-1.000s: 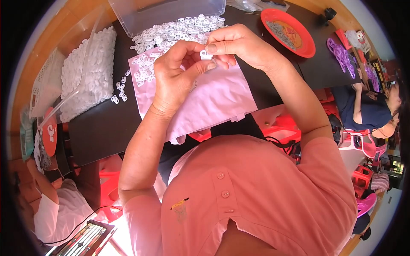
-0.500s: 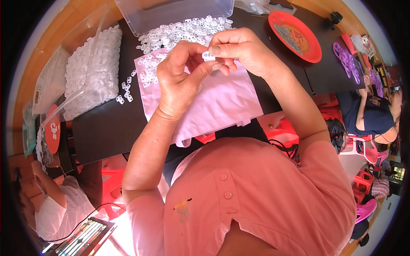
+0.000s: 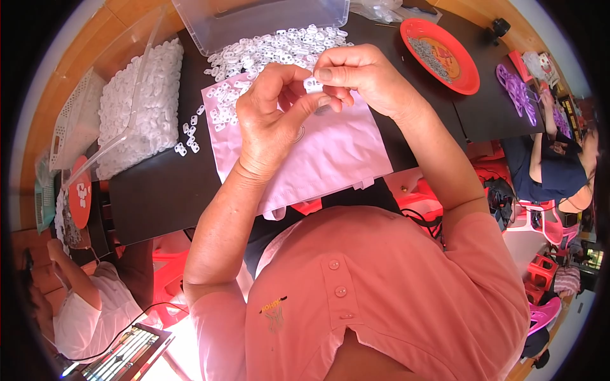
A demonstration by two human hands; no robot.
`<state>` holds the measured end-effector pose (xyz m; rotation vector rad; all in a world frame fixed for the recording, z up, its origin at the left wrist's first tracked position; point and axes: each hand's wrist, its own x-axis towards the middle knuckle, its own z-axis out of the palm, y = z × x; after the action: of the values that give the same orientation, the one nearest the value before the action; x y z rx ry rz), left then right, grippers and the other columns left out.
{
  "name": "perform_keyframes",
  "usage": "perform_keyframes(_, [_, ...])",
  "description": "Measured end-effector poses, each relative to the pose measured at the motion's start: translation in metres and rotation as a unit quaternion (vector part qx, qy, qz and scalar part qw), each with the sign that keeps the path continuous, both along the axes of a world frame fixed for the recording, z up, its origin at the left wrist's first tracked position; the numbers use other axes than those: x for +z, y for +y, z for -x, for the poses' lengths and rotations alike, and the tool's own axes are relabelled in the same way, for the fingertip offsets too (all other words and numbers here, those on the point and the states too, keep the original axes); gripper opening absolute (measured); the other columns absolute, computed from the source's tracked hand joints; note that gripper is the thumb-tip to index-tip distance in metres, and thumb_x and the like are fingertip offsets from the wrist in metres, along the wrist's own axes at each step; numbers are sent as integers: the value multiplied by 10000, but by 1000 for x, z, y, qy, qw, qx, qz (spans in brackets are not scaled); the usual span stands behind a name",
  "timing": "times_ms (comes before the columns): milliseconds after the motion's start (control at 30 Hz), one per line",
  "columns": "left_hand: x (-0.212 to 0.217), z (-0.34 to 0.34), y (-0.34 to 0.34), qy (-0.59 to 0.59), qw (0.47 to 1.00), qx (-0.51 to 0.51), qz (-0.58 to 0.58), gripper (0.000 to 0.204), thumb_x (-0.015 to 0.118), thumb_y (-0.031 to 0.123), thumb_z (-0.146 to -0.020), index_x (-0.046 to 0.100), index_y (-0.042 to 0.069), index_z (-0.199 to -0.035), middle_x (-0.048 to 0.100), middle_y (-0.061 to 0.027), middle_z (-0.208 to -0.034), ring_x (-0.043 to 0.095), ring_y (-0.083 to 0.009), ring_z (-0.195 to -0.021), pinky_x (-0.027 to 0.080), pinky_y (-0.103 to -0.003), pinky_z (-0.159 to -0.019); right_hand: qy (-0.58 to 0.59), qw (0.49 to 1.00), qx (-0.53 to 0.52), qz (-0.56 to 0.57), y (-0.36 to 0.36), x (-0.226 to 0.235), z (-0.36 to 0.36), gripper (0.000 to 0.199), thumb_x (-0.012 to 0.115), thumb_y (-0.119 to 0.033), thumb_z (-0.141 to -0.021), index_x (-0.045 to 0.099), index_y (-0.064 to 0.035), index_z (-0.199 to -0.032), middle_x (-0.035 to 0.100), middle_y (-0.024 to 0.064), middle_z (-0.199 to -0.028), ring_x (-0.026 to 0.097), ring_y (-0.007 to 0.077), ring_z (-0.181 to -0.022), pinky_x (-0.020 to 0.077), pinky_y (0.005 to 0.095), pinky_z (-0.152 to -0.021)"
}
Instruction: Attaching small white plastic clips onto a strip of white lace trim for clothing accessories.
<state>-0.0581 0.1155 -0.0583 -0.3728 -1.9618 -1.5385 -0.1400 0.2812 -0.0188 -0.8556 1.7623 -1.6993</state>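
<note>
Since 1.0 s ago, both hands have slid slightly lower and to the right in view, the table and its load along with them, while the pose of the fingers is nearly the same. Far to the right of the grip, a co-worker [image 3: 551, 166] now shows a raised hand, close to the purple strips [image 3: 518, 95].

Largest of all, the dark table [image 3: 159, 197] spreads under the grip and out past it on both sides. Directly below the grip lies a pink cloth [image 3: 337, 155]. Left of the grip, well apart, stands a clear box [image 3: 132, 117] with a big heap [image 3: 141, 105] of white pieces. Beyond the grip is a clear bin [image 3: 254, 25], with a loose pile [image 3: 273, 51] of white pieces between it and the hands. Right of the grip and farther off, a red plate [image 3: 468, 71] bears small grey bits [image 3: 429, 58].

Of the 2 hands, the left hand [image 3: 270, 105] pinches 1 white piece [image 3: 313, 86] between thumb and forefinger. The piece sits up off the cloth, in the gap between the 2 hands. The right hand [image 3: 356, 70] meets it from the right, thumb bent in at its upper edge; whether those fingers grip the piece or something smaller, I cannot tell.
</note>
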Motion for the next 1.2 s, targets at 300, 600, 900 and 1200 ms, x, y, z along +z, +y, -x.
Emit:
perform_keyframes(300, [6, -5, 0, -7, 1000, 6, 3, 226, 780, -21, -734, 603, 10, -871, 579, -13, -725, 540, -78, -611, 463, -221, -548, 12, 1000, 0, -3, -1, -3, -3, 188, 620, -160, -917, 633, 12, -844, 537, 17, -637, 522, 97, -521, 414, 225, -513])
perform_keyframes(600, [2, 0, 1, -7, 1000, 16, 10, 264, 806, 1, -725, 633, 19, -922, 615, -4, -796, 569, -63, -676, 474, -209, -604, 31, 999, -5, -2, 2, -3, 1, 173, 615, -132, -909, 632, 19, -825, 542, 21, -651, 501, 93, -510, 433, 238, -526])
perform_keyframes(900, [0, -3, -3, 6, 997, 24, 67, 234, 805, 22, -722, 623, 13, -868, 566, -21, -744, 542, -84, -597, 456, -226, -540, 14, 1000, 13, 0, 0, -6, -2, 185, 628, -188, -904, 663, -11, -862, 599, 11, -634, 571, 82, -551, 400, 210, -513])
perform_keyframes(1200, [-1, 0, -1, 3, 997, 33, 70, 386, 824, 14, -700, 603, 19, -1017, 612, -17, -834, 575, -80, -687, 489, -223, -627, 20, 1000, -12, 19, 1, -8, -1, 167, 631, -130, -905, 645, 29, -857, 548, 28, -655, 492, 89, -510, 439, 235, -514])
